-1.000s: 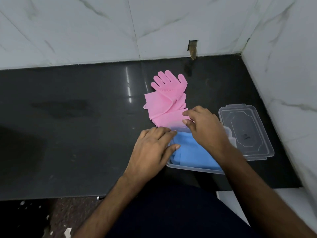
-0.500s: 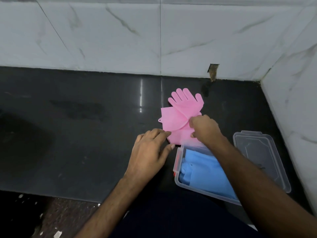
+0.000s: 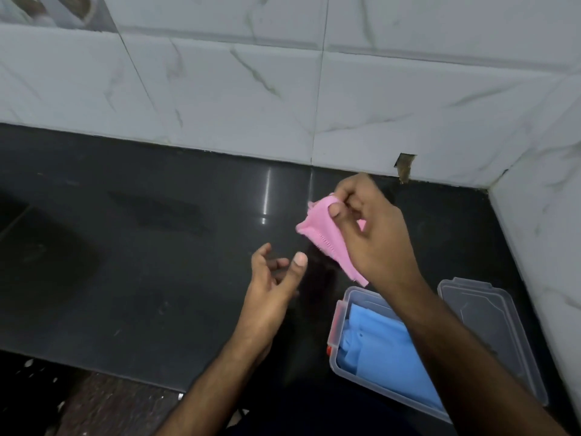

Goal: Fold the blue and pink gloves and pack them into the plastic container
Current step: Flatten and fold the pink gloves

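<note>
Lifted off the counter since 0.5 s ago, the pink gloves (image 3: 327, 240) now hang bunched in the air, where before they lay flat just beyond the box. They are held above the dark countertop (image 3: 157, 262), just past the far left corner of the plastic container (image 3: 341, 313). The right hand (image 3: 374, 234) pinches their upper edge between thumb and fingers, and the rest droops toward the container rim. The left hand (image 3: 270, 287) has drawn back from the pile and hovers below and to the left, fingers loosely spread and holding nothing.

Inside the container, the blue gloves (image 3: 386, 350) already lie folded and fill much of the floor. The clear lid (image 3: 490, 322) rests on the counter beside it, to the right, near the marble wall (image 3: 314, 96).

With only 1 pinch on a limp bundle, the fold could fall open as it swings, so the gloves may land sprawled over the rim or sit too high for the lid.
</note>
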The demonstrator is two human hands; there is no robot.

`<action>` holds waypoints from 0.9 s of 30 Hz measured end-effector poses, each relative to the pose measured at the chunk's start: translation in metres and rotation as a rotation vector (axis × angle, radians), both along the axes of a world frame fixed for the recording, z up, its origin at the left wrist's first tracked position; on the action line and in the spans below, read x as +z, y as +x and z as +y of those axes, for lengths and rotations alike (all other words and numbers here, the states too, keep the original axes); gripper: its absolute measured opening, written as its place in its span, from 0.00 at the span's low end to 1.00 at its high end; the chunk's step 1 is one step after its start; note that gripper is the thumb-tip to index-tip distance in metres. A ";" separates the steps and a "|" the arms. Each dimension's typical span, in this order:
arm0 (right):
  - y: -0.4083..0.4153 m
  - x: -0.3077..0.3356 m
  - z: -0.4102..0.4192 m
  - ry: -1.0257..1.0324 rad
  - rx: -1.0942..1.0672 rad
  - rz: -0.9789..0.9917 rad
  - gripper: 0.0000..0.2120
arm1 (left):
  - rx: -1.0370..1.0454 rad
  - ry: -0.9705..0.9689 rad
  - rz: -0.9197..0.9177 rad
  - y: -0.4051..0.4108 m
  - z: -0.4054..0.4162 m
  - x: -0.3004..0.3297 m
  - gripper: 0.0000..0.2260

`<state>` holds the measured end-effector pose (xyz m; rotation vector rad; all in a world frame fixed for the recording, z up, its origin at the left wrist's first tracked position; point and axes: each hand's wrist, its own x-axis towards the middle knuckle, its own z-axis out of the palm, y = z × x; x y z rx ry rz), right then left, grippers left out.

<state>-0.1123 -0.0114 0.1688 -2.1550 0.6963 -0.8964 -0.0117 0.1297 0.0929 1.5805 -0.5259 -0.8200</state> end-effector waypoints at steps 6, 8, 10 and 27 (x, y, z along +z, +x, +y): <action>0.016 0.021 0.023 0.399 0.063 -0.253 0.03 | -0.125 -0.297 0.078 0.017 0.016 0.018 0.45; 0.026 0.018 0.029 0.522 0.026 -0.284 0.05 | -0.202 -0.359 0.053 0.027 0.024 0.021 0.43; 0.035 0.013 0.036 0.578 -0.014 -0.284 0.06 | -0.289 -0.389 0.058 0.033 0.031 0.021 0.35; 0.127 0.033 0.068 0.707 -0.037 -0.626 0.06 | 0.090 -0.147 -0.541 0.165 0.016 0.048 0.07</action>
